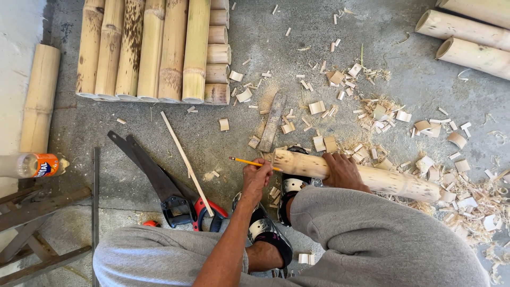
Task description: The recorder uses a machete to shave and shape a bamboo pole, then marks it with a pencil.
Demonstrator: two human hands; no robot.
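Note:
My left hand [256, 178] is shut on a yellow pencil [245, 161], which lies across to the near end of a pale, peeled bamboo pole [396, 184]. My right hand [342, 170] grips that pole from above, a little way in from its end. The pole lies slanted on the concrete floor, running off to the right over my sandalled foot [291, 186]. My grey-trousered knees fill the bottom of the view and hide part of the right forearm.
Stacked bamboo poles [151, 50] lie at top left, and more bamboo [470, 32] at top right. Two handsaws [159, 183] and a thin stick [186, 159] rest left of my hand. A plastic bottle [29, 165] and a wooden frame [32, 228] are at far left. Chips [372, 114] and shavings litter the floor.

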